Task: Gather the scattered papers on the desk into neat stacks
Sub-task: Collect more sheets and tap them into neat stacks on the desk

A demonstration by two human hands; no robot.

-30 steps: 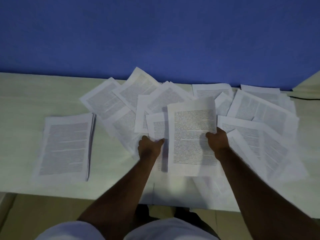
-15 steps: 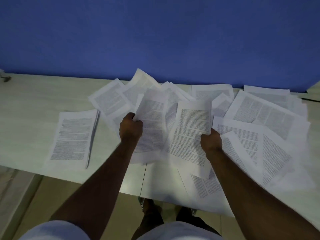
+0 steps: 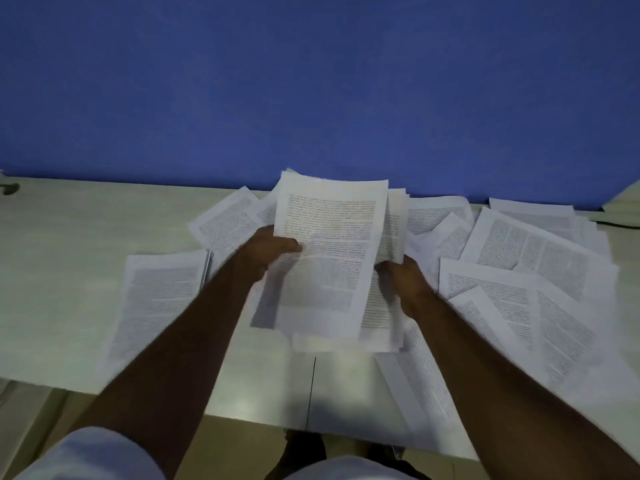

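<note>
The left hand [image 3: 268, 252] pinches the left edge of a held sheaf of papers [image 3: 332, 258], thumb on the printed face, and the right hand [image 3: 403, 278] grips the sheaf's right edge lower down, fingers curled round it. So both grips are closed on the same bundle, which sits directly between them, lifted and tilted up off the worktop [image 3: 69, 244]. The sheets in it are not squared: edges fan out at the right and along the bottom.

The sheaf's long axis runs away from the person, top edge far, bottom edge near.

The finished stack [image 3: 156, 306] lies flat to the left of the left grip and slightly nearer the person, its long axis close to parallel with the sheaf's, tipped a little. The left hand is much the nearer to it; the right arm would have to cross over. In my judgement the coming move turns on that leftward offset: carry the sheaf left with little rotation.

The loose papers [image 3: 519, 271] still to gather lie mostly right of the right grip, overlapping at mixed angles, with a few beyond the left grip.
</note>
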